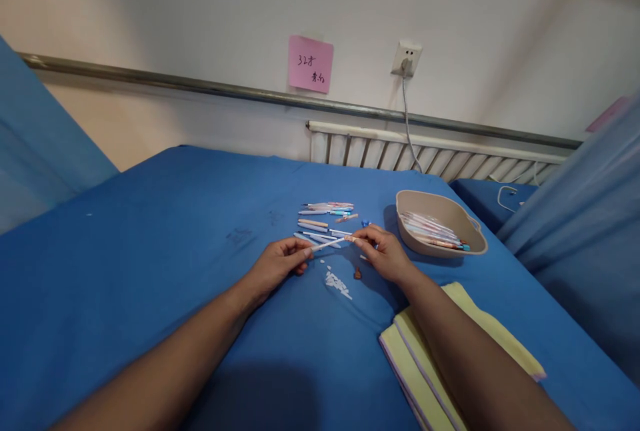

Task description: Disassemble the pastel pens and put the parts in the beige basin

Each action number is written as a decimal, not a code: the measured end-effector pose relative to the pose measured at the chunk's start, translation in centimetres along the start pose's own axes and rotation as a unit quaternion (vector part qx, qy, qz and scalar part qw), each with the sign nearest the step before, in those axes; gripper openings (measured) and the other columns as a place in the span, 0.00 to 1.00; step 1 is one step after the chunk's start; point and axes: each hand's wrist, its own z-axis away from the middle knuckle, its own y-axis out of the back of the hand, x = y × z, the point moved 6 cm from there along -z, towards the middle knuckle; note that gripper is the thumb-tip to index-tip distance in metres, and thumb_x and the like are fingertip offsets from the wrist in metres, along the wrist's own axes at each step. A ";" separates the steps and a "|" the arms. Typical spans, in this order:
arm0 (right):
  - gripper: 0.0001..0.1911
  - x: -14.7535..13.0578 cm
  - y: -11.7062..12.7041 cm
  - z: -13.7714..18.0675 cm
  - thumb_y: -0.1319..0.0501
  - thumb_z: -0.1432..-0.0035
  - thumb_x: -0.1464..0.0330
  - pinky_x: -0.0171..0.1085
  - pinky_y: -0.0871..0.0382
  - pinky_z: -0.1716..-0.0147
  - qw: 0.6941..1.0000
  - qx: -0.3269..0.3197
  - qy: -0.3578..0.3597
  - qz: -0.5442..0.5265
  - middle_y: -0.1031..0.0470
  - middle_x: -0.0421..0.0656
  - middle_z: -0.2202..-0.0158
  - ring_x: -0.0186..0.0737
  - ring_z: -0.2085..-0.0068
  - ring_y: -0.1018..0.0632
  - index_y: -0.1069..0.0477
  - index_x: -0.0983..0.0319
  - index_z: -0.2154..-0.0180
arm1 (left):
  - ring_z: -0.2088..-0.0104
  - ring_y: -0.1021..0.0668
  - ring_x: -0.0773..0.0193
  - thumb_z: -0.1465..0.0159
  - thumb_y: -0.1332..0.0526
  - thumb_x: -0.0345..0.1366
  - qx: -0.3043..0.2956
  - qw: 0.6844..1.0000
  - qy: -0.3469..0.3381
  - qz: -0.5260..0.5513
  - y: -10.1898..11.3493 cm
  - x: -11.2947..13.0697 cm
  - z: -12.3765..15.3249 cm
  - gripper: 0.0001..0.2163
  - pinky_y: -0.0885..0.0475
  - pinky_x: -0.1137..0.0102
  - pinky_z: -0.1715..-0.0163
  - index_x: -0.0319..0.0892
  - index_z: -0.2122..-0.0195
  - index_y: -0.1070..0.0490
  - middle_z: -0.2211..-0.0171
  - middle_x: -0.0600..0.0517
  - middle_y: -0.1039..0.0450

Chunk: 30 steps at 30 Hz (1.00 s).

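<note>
My left hand (285, 256) pinches one end of a slim white pen refill (327, 244). At its other end, my right hand (381, 250) grips a small orange-and-white pen part (350, 238), partly hidden by the fingers. I cannot tell whether the refill sits inside that part. Behind the hands lie loose pen barrels (313, 224) and a row of pens (327, 207). A patterned pen piece (347, 217) and a small blue piece (365, 223) are near my right hand. Below the refill is a little pile of white bits (337, 283), with a small brown piece (357, 274) beside it.
A beige basket (440, 201) with several pens (433, 230) stands at the right. Under my right forearm lies a folded yellow towel (425, 364). The blue cloth (150, 271) covers the surface up to a radiator (370, 149) and a wall rail (215, 86).
</note>
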 end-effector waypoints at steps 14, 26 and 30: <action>0.11 -1.3 -0.8 0.1 0.45 0.39 0.66 0.36 0.36 0.62 0.999 -0.024 0.028 0.017 0.30 0.42 0.70 0.36 0.67 0.29 0.26 0.58 0.60 | 0.79 0.31 0.71 0.49 0.35 0.43 -0.010 0.999 -0.021 -0.030 -0.1 0.0 -0.1 0.14 0.36 0.75 0.77 0.38 0.67 0.26 0.75 0.54 0.30; 0.10 -1.3 -1.0 0.3 0.45 0.39 0.67 0.35 0.35 0.64 0.998 -0.041 0.027 0.030 0.29 0.42 0.68 0.37 0.66 0.28 0.26 0.57 0.60 | 0.78 0.31 0.70 0.48 0.36 0.42 -0.017 0.999 -0.025 -0.041 -0.2 -0.1 -0.1 0.13 0.36 0.75 0.77 0.39 0.66 0.26 0.76 0.55 0.30; 0.10 -1.1 -0.9 0.3 0.45 0.40 0.67 0.36 0.34 0.63 0.999 -0.035 0.030 0.026 0.29 0.43 0.68 0.37 0.66 0.28 0.26 0.58 0.60 | 0.78 0.31 0.70 0.48 0.35 0.42 -0.015 0.999 -0.026 -0.037 -0.2 -0.1 -0.1 0.13 0.35 0.75 0.77 0.39 0.66 0.26 0.76 0.55 0.30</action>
